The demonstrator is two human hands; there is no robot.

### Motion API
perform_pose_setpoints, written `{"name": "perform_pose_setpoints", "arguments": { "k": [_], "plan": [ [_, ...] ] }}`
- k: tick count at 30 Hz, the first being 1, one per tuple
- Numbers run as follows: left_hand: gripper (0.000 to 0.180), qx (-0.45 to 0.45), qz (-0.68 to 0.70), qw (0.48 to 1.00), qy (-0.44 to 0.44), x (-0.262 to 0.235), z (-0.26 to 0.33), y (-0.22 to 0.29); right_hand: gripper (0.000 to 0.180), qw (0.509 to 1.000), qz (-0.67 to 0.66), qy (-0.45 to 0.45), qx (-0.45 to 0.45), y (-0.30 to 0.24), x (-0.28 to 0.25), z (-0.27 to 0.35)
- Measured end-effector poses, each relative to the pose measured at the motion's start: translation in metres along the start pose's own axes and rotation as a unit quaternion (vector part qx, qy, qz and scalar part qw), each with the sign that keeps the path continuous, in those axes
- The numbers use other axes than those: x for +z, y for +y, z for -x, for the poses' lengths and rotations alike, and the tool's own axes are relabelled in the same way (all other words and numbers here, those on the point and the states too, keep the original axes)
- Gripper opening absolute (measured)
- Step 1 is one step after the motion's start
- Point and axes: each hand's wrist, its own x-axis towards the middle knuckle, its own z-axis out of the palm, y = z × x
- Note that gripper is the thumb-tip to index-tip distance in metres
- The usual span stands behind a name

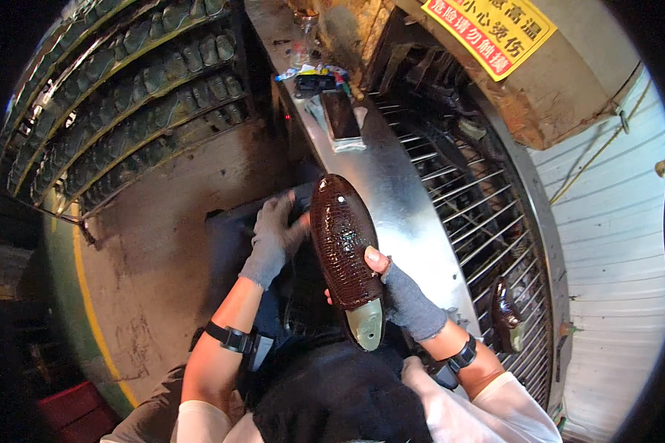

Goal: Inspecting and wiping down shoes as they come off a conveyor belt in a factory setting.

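Observation:
A shoe upper [340, 236] in glossy dark brown, reptile-textured leather is stretched over a grey-green shoe last [366, 323]. The last's bare heel end points toward me, and the toe points away. Wrapped round the side of this shoe is my right hand [410, 292], in a grey fingerless glove, its thumb on the leather; most of its fingers are hidden beneath. My left hand [275, 230], also gloved in grey, hovers just left of the shoe with nothing in it. Its fingers are apart and somewhat blurred.
Beside the shoe runs a shiny metal ledge [399, 199] carrying a dark flat block [342, 117] on cloth and a glass jar [303, 38]. Right of it, a barred metal rack [488, 214] bears another brown shoe [505, 306]. Tiered shelves of shoes [144, 88] stand far left.

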Motion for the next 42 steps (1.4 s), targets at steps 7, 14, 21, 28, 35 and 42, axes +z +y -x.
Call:
{"name": "perform_pose_setpoints", "arguments": {
  "k": [7,14,21,28,35,42],
  "plan": [
    [0.050,-0.173,-0.066,0.981,-0.062,0.000,-0.006,0.022,0.076,0.996,-0.033,0.082,-0.013,-0.016,-0.018,0.012],
    [0.053,-0.111,0.360,0.926,0.009,-0.027,0.000,0.021,0.085,1.000,-0.013,0.010,0.012,-0.002,-0.020,0.000],
    [0.071,-0.042,0.287,0.957,0.006,-0.032,0.019,0.031,0.094,0.998,-0.026,-0.045,0.037,0.046,0.013,-0.045],
    [0.076,-0.028,0.287,0.956,-0.048,-0.041,0.026,0.023,0.087,0.996,-0.026,-0.045,0.071,0.056,0.015,-0.040],
    [0.079,-0.056,0.283,0.957,-0.038,-0.038,0.026,0.027,0.086,0.997,-0.024,-0.033,0.067,0.053,0.018,-0.043],
    [0.079,-0.061,0.291,0.954,-0.041,-0.036,0.032,0.034,0.082,0.997,-0.033,-0.030,0.069,0.055,0.015,-0.044]
  ]
}}
